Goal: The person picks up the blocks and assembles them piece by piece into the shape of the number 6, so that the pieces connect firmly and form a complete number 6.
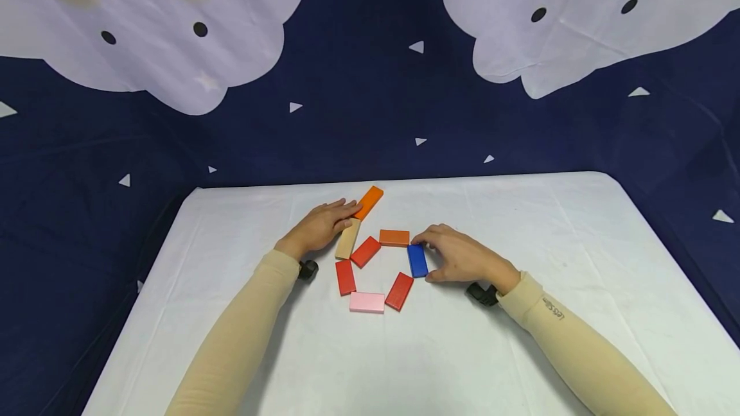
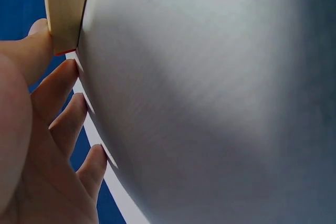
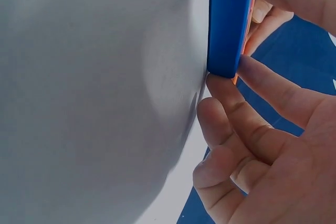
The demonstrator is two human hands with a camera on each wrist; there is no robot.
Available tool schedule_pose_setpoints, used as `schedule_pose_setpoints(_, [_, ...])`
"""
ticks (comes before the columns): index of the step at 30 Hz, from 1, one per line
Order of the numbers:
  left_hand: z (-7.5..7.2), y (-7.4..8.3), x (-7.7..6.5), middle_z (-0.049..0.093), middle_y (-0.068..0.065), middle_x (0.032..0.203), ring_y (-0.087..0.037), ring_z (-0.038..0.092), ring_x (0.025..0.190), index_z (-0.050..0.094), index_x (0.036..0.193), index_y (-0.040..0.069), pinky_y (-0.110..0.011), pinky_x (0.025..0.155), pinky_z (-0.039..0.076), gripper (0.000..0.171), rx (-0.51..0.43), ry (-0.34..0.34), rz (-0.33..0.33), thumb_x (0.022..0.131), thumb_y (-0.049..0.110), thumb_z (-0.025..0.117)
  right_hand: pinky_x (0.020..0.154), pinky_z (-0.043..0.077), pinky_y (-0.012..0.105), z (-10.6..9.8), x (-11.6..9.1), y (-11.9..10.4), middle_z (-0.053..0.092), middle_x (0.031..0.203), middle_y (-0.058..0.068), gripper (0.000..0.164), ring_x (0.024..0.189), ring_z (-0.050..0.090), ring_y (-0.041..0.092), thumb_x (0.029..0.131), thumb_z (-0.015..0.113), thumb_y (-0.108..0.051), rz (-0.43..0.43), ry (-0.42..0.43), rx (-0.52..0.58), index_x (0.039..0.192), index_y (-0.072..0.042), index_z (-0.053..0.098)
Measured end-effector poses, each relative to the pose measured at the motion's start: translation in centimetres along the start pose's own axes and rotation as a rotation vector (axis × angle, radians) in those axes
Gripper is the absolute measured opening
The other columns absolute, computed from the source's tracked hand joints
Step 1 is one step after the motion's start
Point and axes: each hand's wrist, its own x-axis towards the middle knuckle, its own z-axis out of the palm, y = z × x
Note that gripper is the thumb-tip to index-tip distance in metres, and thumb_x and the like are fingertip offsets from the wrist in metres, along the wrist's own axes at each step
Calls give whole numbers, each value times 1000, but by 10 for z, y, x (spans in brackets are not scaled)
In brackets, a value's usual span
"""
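Observation:
My left hand (image 1: 324, 225) lies over the join of a bright orange block (image 1: 370, 202) and a natural wood block (image 1: 347, 239). Its fingers stretch out onto the orange one, while the thumb touches the wood block; the left wrist view shows the thumb beside the wood block's end (image 2: 65, 19). With thumb and fingers at opposite ends, my right hand (image 1: 462, 255) pinches a blue block (image 1: 417, 260), which lies flat on the table. The blue block's upper end sits beside the corner of a darker orange block (image 1: 394, 238).
A loose ring on the white table (image 1: 520, 352) includes a tilted red block (image 1: 366, 252), another red block (image 1: 345, 277), a pink block (image 1: 367, 302) and a third red block (image 1: 399, 291). Behind the table hangs a navy cloth (image 1: 358, 133) with clouds.

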Motion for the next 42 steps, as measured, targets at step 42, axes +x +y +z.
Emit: schedule_pose_setpoints(42, [0,1,1,34,-2,161,-25,26,151,39,156,19,-50,123,17,50,-1,-1,-12,109,31,46,96,50,40,6,-3,-14,64,116,2,60,107,55,19,81,84,-43,-8,135,-26,127,-9,67])
